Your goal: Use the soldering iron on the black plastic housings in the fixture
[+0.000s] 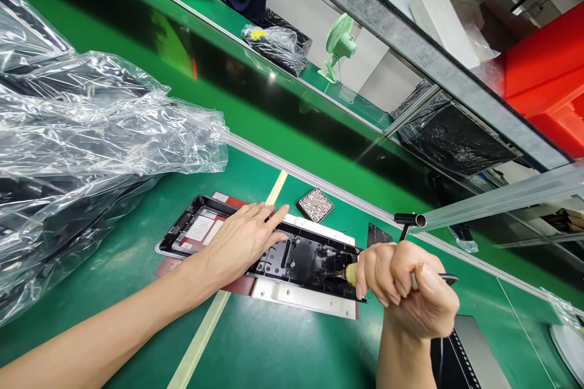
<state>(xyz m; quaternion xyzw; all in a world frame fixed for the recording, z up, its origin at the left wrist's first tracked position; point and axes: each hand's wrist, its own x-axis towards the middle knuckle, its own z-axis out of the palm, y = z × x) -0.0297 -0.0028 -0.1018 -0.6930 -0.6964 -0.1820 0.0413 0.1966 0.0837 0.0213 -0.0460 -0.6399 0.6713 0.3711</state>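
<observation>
Head view: right hand (406,285) is gripping the driver (351,274), aiming it into the housing (298,258) sitting on the jig (305,299) on the bench (274,346). Left hand (249,234) is bracing the housing, fingers spread. Risk: driver slipping, gouging it, if it's tilting.

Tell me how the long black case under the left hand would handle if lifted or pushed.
The case is probably stiff, given its straight raised walls. It looks light for its size, being a shallow, open shell. Pushed, it seems unlikely to roll, as it lies low and flat.
</observation>
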